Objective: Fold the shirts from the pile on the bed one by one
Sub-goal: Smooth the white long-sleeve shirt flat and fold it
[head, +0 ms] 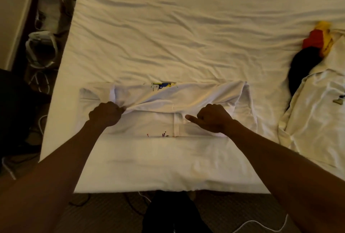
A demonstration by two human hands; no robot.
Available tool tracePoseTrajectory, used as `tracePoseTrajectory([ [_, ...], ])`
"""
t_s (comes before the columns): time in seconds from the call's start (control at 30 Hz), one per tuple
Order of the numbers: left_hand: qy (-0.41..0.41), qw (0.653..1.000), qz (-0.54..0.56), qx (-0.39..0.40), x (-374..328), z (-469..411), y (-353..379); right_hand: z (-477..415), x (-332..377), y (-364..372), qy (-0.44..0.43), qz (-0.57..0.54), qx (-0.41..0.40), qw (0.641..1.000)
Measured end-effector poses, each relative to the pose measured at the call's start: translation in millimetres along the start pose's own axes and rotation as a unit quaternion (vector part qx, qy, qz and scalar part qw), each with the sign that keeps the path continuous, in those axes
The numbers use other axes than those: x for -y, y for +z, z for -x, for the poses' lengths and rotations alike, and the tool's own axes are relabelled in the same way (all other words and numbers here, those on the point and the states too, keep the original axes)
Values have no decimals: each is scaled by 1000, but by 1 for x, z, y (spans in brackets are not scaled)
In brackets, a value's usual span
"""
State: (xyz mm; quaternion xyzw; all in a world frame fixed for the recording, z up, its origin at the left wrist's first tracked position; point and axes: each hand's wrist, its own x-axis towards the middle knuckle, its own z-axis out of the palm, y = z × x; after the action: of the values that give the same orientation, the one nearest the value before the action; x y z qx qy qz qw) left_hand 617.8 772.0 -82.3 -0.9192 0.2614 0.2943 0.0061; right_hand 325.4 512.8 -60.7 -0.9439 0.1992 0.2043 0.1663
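A white shirt (164, 126) with a small coloured print lies spread near the front edge of the bed (168, 27). Its far part is doubled back toward me in a loose fold (186, 96). My left hand (105, 113) grips the folded edge on the left, fingers curled round the cloth. My right hand (211, 118) holds the same edge on the right with its fingers curled into the cloth and its thumb sticking out to the left. A pile of shirts (315, 106) lies at the right side of the bed, white on top, with black, red and yellow garments behind it.
The bed's left edge runs beside a dark floor strip holding bags (50, 14) and white cables. A white cable (261, 223) trails on the carpet in front of the bed. The far half of the sheet is bare and wrinkled.
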Motion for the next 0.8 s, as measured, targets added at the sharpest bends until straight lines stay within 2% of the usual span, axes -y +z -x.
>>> tracePoseTrajectory([
  [0.07, -45, 996, 71, 12, 10, 3, 1, -11, 14, 0, -22, 2, -22, 1000],
  [0.1, -86, 984, 157, 18, 10, 6, 0, -17, 23, 2, -27, -1, -33, 999],
  [0.13, -132, 953, 270, 27, 13, 6, 0, -23, 33, 5, -30, -4, -45, 999],
  [0.2, -210, 861, 463, 29, 19, 5, -2, -37, 56, 15, -38, -15, -66, 997],
  [0.23, -237, 827, 511, 13, 23, 3, -2, -44, 68, 20, -40, -22, -69, 997],
  [0.27, -253, 809, 531, -17, 29, 0, -1, -51, 80, 24, -43, -31, -66, 996],
  [0.3, -261, 816, 512, -53, 33, -1, -2, -58, 92, 28, -43, -40, -54, 997],
  [0.37, -259, 854, 436, -112, 41, -4, -1, -71, 112, 37, -57, -43, -45, 996],
  [0.43, -257, 872, 396, -127, 51, -13, -2, -84, 130, 45, -69, -19, -59, 996],
  [0.53, -185, 914, 325, -156, 65, -33, -4, -103, 150, 52, -76, 2, -65, 995],
  [0.6, -111, 947, 262, -150, 71, -48, -6, -113, 159, 57, -82, 1, -74, 994],
  [0.67, -86, 964, 217, -128, 76, -57, -8, -122, 168, 60, -77, -6, -85, 993],
  [0.73, -66, 970, 212, -94, 83, -66, -10, -130, 179, 62, -54, -15, -85, 995],
  [0.8, -47, 959, 268, -79, 91, -70, -12, -135, 189, 64, -30, -26, -84, 996],
])
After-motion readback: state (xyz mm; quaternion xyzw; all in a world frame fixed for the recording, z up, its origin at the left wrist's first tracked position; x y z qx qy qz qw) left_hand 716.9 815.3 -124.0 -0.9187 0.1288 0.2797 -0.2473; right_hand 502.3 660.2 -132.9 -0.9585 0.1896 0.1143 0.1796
